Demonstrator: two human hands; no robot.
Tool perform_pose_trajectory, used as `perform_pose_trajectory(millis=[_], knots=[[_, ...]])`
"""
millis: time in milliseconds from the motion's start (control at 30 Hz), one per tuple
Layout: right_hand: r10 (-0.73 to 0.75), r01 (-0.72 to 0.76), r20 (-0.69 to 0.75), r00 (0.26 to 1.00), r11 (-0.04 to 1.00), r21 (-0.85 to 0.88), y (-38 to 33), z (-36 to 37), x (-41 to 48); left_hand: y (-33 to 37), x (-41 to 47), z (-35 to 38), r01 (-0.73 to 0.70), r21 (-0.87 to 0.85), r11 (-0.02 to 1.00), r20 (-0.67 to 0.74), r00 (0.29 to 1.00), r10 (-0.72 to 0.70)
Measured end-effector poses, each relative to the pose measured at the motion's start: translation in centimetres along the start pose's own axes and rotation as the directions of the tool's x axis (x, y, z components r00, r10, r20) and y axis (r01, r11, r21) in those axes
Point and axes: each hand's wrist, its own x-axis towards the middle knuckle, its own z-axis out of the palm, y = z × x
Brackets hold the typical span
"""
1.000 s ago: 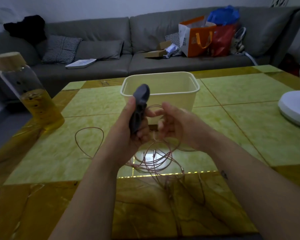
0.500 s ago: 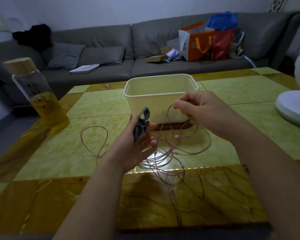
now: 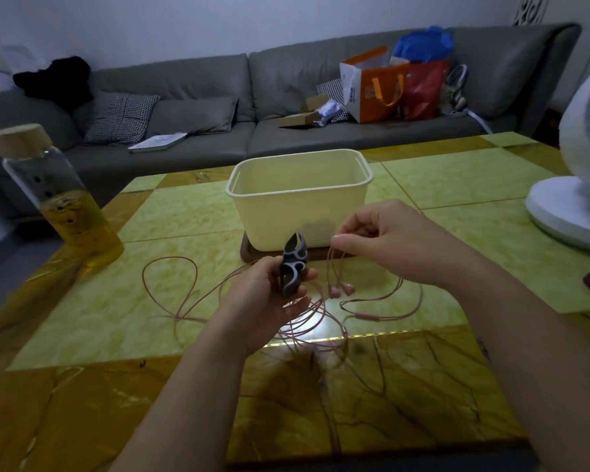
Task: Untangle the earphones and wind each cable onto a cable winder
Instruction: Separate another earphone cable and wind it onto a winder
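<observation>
Green and amber marble tiles cover the low table (image 3: 171,219) under both hands, with a strip of glare across its middle. At the centre, the left hand (image 3: 263,301) has its fingers and thumb curled round the lower half of a dark grey cable winder (image 3: 293,267), holding it upright so that its forked, cut-out top points to 12 o'clock. Just beside it at 3 o'clock, the right hand (image 3: 392,241) is raised, with thumb and forefinger closed together on the thin pink earphone cable (image 3: 187,318); its other fingers are curled in behind. Strands drop from that pinch to the pair of pink earbuds (image 3: 342,290), which sit close together between the two hands; whether they hang or rest on the tiles cannot be told. Toward 6 o'clock the cable lies in several loose, overlapping coils on the tiles, partly hidden by the left palm. One wide loop runs out to 9 o'clock, and the small inline remote (image 3: 367,316) lies at 4 o'clock. Behind the winder at 12 o'clock stands a cream plastic tub (image 3: 297,195) on a dark wooden base (image 3: 249,252). A glass bottle (image 3: 62,199) with a wooden cap and yellow liquid stands at 10 o'clock, a white fan (image 3: 573,209) at 2 o'clock. Beyond the table runs a grey sofa (image 3: 201,137) carrying a checked cushion (image 3: 120,117) and an orange bag (image 3: 372,93).
</observation>
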Motion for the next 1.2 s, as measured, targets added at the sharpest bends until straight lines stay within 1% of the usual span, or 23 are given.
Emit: perform_pose_trajectory(millis=[133, 233, 367, 467, 567, 633, 767, 867, 967, 1100, 1200], knots=[[0.0, 0.001, 0.048, 0.999, 1.0, -0.019, 0.1, 0.3, 0.2, -0.1, 0.3, 0.6, -0.065, 0.101, 0.993, -0.006, 0.998, 0.066], [-0.016, 0.019, 0.054, 0.998, 0.999, -0.051, 0.2, 0.4, 0.3, -0.1, 0.3, 0.6, -0.095, 0.133, 0.987, 0.016, 0.996, 0.093], [-0.037, 0.042, 0.053, 0.998, 0.994, -0.105, 0.3, 0.9, 0.4, -0.3, 0.1, 0.5, -0.068, 0.086, 0.994, 0.062, 0.996, 0.063], [-0.039, 0.044, 0.048, 0.998, 0.993, -0.107, 0.5, 1.2, 0.5, -0.3, -0.1, 0.5, -0.044, 0.061, 0.997, 0.124, 0.992, 0.036], [-0.045, 0.049, 0.038, 0.998, 0.994, -0.099, 0.6, 1.3, 0.6, -0.2, -0.4, 0.5, -0.057, 0.111, 0.992, 0.219, 0.975, 0.032], [-0.053, 0.056, 0.035, 0.998, 0.993, -0.106, 0.6, 1.4, 0.5, -0.3, -0.5, 0.3, -0.077, 0.146, 0.986, 0.242, 0.969, 0.04], [-0.053, 0.053, 0.002, 0.999, 0.999, -0.001, 0.5, 1.4, 0.4, -0.4, -0.5, 0.3, -0.141, 0.192, 0.971, 0.216, 0.971, 0.098], [-0.051, 0.051, 0.002, 0.999, 0.998, 0.043, 0.3, 1.2, 0.4, -0.4, -0.4, 0.5, -0.197, 0.32, 0.927, 0.17, 0.974, 0.148], [-0.053, 0.051, 0.027, 0.998, 0.998, 0.046, 0.2, 1.0, 0.3, -0.4, -0.4, 0.7, -0.2, 0.394, 0.897, 0.122, 0.979, 0.165], [-0.053, 0.049, 0.058, 0.997, 0.997, 0.062, -0.1, 1.0, 0.3, -0.3, -0.5, 0.9, -0.199, 0.36, 0.911, 0.073, 0.98, 0.185], [-0.058, 0.055, 0.045, 0.997, 0.997, 0.058, -0.1, 1.0, 0.3, -0.4, -0.2, 0.7, -0.249, 0.338, 0.908, 0.056, 0.968, 0.244]])
